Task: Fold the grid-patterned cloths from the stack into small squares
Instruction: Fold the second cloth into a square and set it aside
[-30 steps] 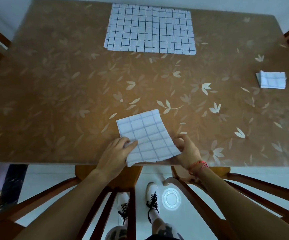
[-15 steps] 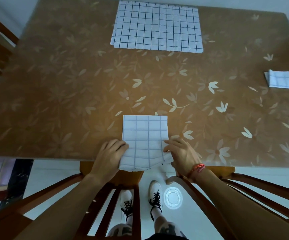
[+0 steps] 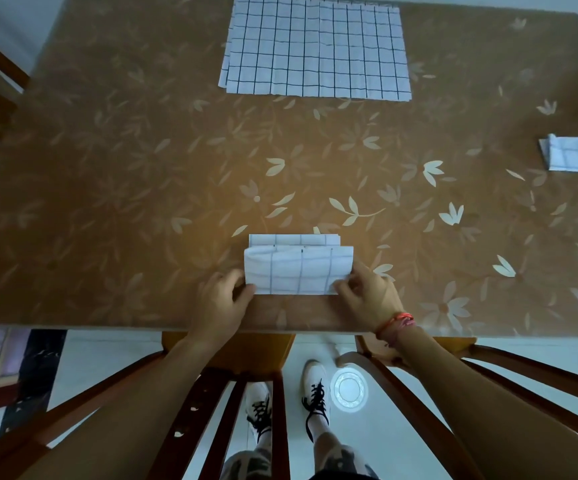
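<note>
The cloth (image 3: pixel 298 271) lies near the front edge of the table (image 3: pixel 107 168), near flap doubled over a far layer. The left hand (image 3: pixel 221 303) pinches its left corner and the right hand (image 3: pixel 367 292) its right corner. The stack (image 3: pixel 315 50) lies flat at the far edge. A folded square (image 3: pixel 573 154) sits at far right.

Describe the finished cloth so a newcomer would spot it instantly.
Start at the brown floral table. Near its right edge lies the small folded cloth. Unlike the big flat stack or the half-folded cloth, it sits alone, tiny.
</note>
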The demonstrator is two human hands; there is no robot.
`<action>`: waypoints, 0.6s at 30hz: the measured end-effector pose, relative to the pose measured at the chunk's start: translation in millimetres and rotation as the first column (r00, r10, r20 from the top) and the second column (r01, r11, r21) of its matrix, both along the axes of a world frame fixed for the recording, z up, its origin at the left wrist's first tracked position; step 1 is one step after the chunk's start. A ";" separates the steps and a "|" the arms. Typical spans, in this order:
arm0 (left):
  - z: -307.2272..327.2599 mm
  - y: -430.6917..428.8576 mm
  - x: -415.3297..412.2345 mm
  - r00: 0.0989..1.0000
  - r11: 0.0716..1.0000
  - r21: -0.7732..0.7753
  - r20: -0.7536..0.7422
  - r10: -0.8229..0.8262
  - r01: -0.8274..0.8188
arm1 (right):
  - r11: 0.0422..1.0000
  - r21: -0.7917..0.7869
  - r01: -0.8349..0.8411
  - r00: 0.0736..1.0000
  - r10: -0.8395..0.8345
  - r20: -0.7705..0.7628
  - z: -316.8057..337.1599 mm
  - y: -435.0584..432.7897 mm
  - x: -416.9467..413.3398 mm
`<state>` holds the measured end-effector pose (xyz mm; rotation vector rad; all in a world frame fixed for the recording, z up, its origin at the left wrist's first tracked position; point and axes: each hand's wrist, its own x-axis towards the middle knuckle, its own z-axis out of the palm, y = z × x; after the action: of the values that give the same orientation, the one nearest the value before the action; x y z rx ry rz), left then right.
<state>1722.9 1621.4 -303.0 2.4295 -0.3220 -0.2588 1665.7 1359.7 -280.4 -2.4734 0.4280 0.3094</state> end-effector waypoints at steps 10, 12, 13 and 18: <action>-9.6 -2.8 17.5 0.999 0.992 0.122 0.027 0.031 -0.034 | 0.983 0.016 0.185 0.982 -0.184 -0.046 -2.4 7.6 28.2; -7.1 -2.7 17.6 0.992 0.975 0.221 0.128 -0.021 -0.008 | 0.982 0.008 0.191 0.981 -0.191 -0.037 -5.7 7.8 30.0; -5.1 -2.6 17.2 0.978 0.963 0.268 0.197 -0.074 0.019 | 0.978 0.001 0.207 0.978 -0.207 -0.033 -5.8 7.8 30.0; -2.5 -1.7 32.5 0.889 0.877 0.408 0.258 -0.377 0.254 | 0.969 -0.115 0.220 0.975 -0.213 0.069 -2.7 11.8 35.0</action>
<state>1755.4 1619.7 -305.6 2.7797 -0.9082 -0.0492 1700.7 1371.5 -283.1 -2.5169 0.7056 0.1263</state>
